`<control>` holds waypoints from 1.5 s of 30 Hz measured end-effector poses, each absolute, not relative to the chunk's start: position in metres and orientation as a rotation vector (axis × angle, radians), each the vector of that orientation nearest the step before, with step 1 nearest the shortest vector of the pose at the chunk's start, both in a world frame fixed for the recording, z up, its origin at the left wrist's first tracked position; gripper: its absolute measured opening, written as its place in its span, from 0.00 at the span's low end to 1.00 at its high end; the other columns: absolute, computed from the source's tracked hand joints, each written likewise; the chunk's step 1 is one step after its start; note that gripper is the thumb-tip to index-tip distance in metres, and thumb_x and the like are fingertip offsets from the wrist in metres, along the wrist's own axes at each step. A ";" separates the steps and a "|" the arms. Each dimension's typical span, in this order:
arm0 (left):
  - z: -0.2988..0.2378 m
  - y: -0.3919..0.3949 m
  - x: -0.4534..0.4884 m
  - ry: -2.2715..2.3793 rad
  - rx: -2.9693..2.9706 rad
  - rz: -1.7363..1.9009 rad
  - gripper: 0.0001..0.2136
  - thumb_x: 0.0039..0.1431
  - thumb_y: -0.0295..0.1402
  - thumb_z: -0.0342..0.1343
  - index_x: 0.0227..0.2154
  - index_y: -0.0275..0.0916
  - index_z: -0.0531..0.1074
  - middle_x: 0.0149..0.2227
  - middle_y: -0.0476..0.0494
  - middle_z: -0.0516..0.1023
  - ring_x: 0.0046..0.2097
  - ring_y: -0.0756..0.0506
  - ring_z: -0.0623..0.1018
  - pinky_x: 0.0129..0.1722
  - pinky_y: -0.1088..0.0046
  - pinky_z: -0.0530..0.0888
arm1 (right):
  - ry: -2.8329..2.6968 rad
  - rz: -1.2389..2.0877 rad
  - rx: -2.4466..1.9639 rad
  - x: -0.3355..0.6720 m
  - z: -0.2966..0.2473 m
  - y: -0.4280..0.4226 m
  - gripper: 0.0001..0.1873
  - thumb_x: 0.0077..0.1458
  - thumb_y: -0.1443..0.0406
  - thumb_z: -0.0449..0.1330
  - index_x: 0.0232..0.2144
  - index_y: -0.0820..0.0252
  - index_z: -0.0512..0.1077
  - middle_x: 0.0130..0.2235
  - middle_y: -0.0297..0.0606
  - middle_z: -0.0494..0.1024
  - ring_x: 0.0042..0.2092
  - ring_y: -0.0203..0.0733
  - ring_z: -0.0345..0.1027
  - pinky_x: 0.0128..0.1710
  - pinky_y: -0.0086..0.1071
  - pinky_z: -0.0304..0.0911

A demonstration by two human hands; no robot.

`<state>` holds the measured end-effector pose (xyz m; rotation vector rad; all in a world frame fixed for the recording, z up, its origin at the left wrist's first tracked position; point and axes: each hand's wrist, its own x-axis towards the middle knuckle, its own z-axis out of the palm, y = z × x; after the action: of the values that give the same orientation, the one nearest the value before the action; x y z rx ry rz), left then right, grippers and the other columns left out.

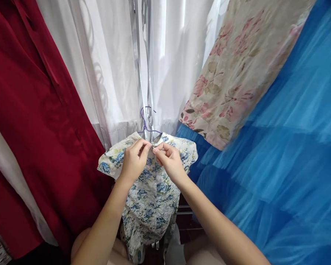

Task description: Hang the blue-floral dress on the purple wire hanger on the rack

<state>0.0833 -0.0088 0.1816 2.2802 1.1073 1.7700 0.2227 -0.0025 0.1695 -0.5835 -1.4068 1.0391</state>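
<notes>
A small dress [150, 195] with a blue flower print on cream cloth hangs on a purple wire hanger [146, 123] from a shiny metal pole [145, 55]. My left hand [134, 161] and my right hand [169, 162] meet at the top of the dress's front, just below the collar. Both pinch the cloth at the neck opening with thumb and forefinger, fingertips almost touching. What lies between the fingertips is too small to make out.
A dark red garment [35, 121] hangs at the left, white sheer curtain [110, 66] behind. At the right hang a beige cloth with pink flowers [237, 70] and a big blue tulle skirt [287, 158]. My knees show at the bottom.
</notes>
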 end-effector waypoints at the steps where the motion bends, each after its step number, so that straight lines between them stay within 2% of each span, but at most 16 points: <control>1: 0.183 -0.007 0.086 1.123 2.273 1.809 0.09 0.67 0.34 0.51 0.33 0.37 0.72 0.31 0.47 0.74 0.34 0.49 0.73 0.36 0.74 0.68 | -1.399 1.017 -0.591 0.220 0.164 0.003 0.13 0.56 0.58 0.61 0.26 0.56 0.63 0.17 0.23 0.58 0.19 0.31 0.47 0.21 0.29 0.41; 7: 0.191 -0.003 0.052 1.148 1.854 2.277 0.09 0.65 0.37 0.53 0.33 0.37 0.71 0.30 0.49 0.71 0.33 0.50 0.72 0.35 0.76 0.68 | -1.440 0.986 -0.735 0.216 0.125 0.022 0.14 0.55 0.57 0.60 0.24 0.55 0.61 0.17 0.22 0.54 0.19 0.31 0.42 0.21 0.29 0.38; 13: 0.149 0.019 -0.037 1.104 1.273 2.453 0.11 0.61 0.38 0.58 0.31 0.35 0.71 0.26 0.51 0.67 0.29 0.53 0.68 0.31 0.79 0.65 | -1.642 0.883 -0.848 0.218 0.101 -0.004 0.10 0.56 0.63 0.58 0.24 0.57 0.64 0.18 0.25 0.59 0.21 0.33 0.50 0.23 0.29 0.45; 17: 0.094 0.035 -0.063 0.961 0.755 2.240 0.14 0.53 0.39 0.63 0.28 0.35 0.66 0.25 0.53 0.65 0.27 0.55 0.66 0.30 0.80 0.65 | -1.759 0.930 -0.803 0.210 0.092 -0.015 0.09 0.54 0.65 0.59 0.23 0.56 0.64 0.19 0.27 0.63 0.23 0.34 0.55 0.25 0.28 0.49; 21: 0.054 0.042 -0.054 0.997 0.650 2.028 0.18 0.47 0.42 0.66 0.24 0.36 0.63 0.21 0.55 0.63 0.24 0.55 0.64 0.28 0.79 0.65 | -1.710 0.948 -0.842 0.212 0.086 -0.009 0.08 0.50 0.67 0.60 0.22 0.57 0.66 0.19 0.28 0.65 0.23 0.34 0.55 0.24 0.28 0.48; 24: 0.034 0.034 -0.037 1.035 0.719 1.866 0.20 0.41 0.44 0.69 0.24 0.36 0.66 0.21 0.54 0.65 0.24 0.54 0.65 0.26 0.78 0.64 | -1.680 0.905 -0.899 0.231 0.077 0.005 0.08 0.51 0.67 0.58 0.21 0.57 0.65 0.19 0.27 0.63 0.23 0.34 0.54 0.24 0.28 0.47; 27: 0.022 0.019 -0.021 1.079 0.842 1.677 0.19 0.38 0.41 0.72 0.24 0.33 0.71 0.22 0.50 0.70 0.26 0.52 0.69 0.27 0.77 0.66 | -1.575 0.867 -0.999 0.260 0.057 0.019 0.10 0.52 0.64 0.58 0.21 0.58 0.64 0.18 0.26 0.59 0.22 0.33 0.50 0.23 0.28 0.45; 29: 0.020 0.009 -0.011 1.096 0.929 1.575 0.18 0.40 0.41 0.72 0.24 0.32 0.73 0.23 0.49 0.71 0.27 0.51 0.70 0.29 0.77 0.68 | -1.505 0.857 -1.066 0.278 0.038 0.024 0.13 0.52 0.62 0.58 0.19 0.57 0.63 0.18 0.26 0.59 0.21 0.33 0.50 0.23 0.28 0.44; 32: 0.027 -0.003 0.008 1.038 1.071 1.503 0.16 0.50 0.44 0.66 0.26 0.34 0.72 0.24 0.50 0.69 0.29 0.51 0.69 0.33 0.77 0.68 | -1.492 0.875 -1.125 0.293 0.008 0.019 0.15 0.52 0.59 0.58 0.18 0.57 0.63 0.16 0.27 0.60 0.20 0.34 0.50 0.21 0.28 0.43; 36: 0.049 -0.023 0.044 0.874 1.170 1.492 0.13 0.59 0.42 0.59 0.28 0.37 0.69 0.26 0.51 0.66 0.31 0.51 0.67 0.34 0.78 0.67 | -1.647 0.878 -1.176 0.295 -0.010 -0.006 0.11 0.49 0.62 0.61 0.19 0.59 0.68 0.17 0.29 0.65 0.21 0.36 0.56 0.23 0.29 0.49; 38: 0.058 -0.035 0.065 0.846 1.248 1.454 0.13 0.62 0.41 0.57 0.29 0.37 0.69 0.26 0.51 0.66 0.31 0.51 0.67 0.33 0.79 0.66 | -1.821 0.805 -1.177 0.291 -0.004 -0.023 0.04 0.48 0.63 0.64 0.29 0.58 0.74 0.22 0.32 0.72 0.25 0.40 0.63 0.28 0.32 0.56; 40: 0.064 -0.047 0.085 0.840 1.372 1.395 0.12 0.64 0.41 0.55 0.31 0.37 0.70 0.27 0.50 0.68 0.32 0.50 0.69 0.34 0.78 0.66 | -1.942 0.744 -1.098 0.284 0.008 -0.038 0.20 0.47 0.62 0.67 0.45 0.57 0.74 0.34 0.39 0.79 0.36 0.47 0.70 0.38 0.37 0.63; 41: 0.065 -0.052 0.093 0.839 1.437 1.367 0.12 0.64 0.41 0.54 0.31 0.37 0.70 0.28 0.49 0.69 0.33 0.50 0.70 0.35 0.77 0.67 | -1.962 0.763 -1.025 0.280 0.014 -0.045 0.28 0.45 0.61 0.69 0.50 0.56 0.72 0.42 0.42 0.79 0.42 0.51 0.71 0.44 0.40 0.63; 42: 0.065 -0.056 0.100 0.841 1.499 1.342 0.12 0.65 0.40 0.54 0.32 0.37 0.70 0.29 0.48 0.69 0.33 0.49 0.70 0.35 0.76 0.67 | -1.971 0.824 -0.948 0.276 0.019 -0.051 0.31 0.45 0.60 0.70 0.53 0.56 0.71 0.47 0.44 0.77 0.47 0.54 0.70 0.48 0.41 0.62; 43: 0.065 -0.059 0.105 0.846 1.549 1.323 0.12 0.65 0.40 0.53 0.32 0.37 0.71 0.29 0.48 0.70 0.33 0.49 0.71 0.36 0.75 0.68 | -1.964 0.921 -0.882 0.271 0.023 -0.057 0.29 0.47 0.59 0.69 0.52 0.56 0.71 0.49 0.44 0.76 0.49 0.54 0.69 0.50 0.42 0.62; 45: 0.063 -0.061 0.110 0.868 1.604 1.300 0.11 0.66 0.40 0.53 0.33 0.37 0.72 0.29 0.48 0.70 0.34 0.48 0.71 0.37 0.74 0.68 | -1.864 1.179 -0.824 0.262 0.026 -0.065 0.17 0.53 0.56 0.65 0.43 0.58 0.75 0.43 0.41 0.78 0.44 0.50 0.70 0.45 0.38 0.64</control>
<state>0.1102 -0.0614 0.0632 1.6044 0.8684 1.3001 0.2618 -0.0648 0.0260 -0.8241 -1.8637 1.1793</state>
